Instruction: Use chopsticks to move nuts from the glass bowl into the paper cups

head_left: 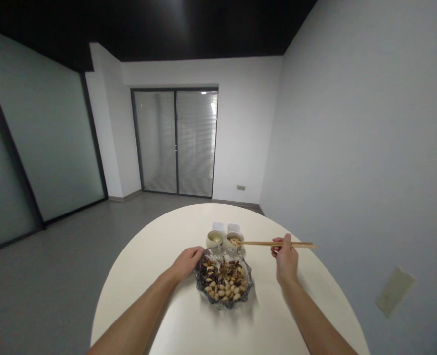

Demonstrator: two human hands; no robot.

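A glass bowl (248,281) of mixed nuts stands on the round white table (159,246). My left hand (186,262) rests against its left rim, fingers curled on the glass. My right hand (285,259) is to the bowl's right and is closed on a pair of wooden chopsticks (277,243). The chopsticks lie level, and their tips reach over a small cup (235,239) that holds a few nuts. A second small cup (214,238) stands just left of it, behind the bowl.
Two small white square containers (226,227) sit behind the cups. A grey wall runs close along the table's right side. Beyond the table are grey floor, glass partitions at left and a sliding door at the back.
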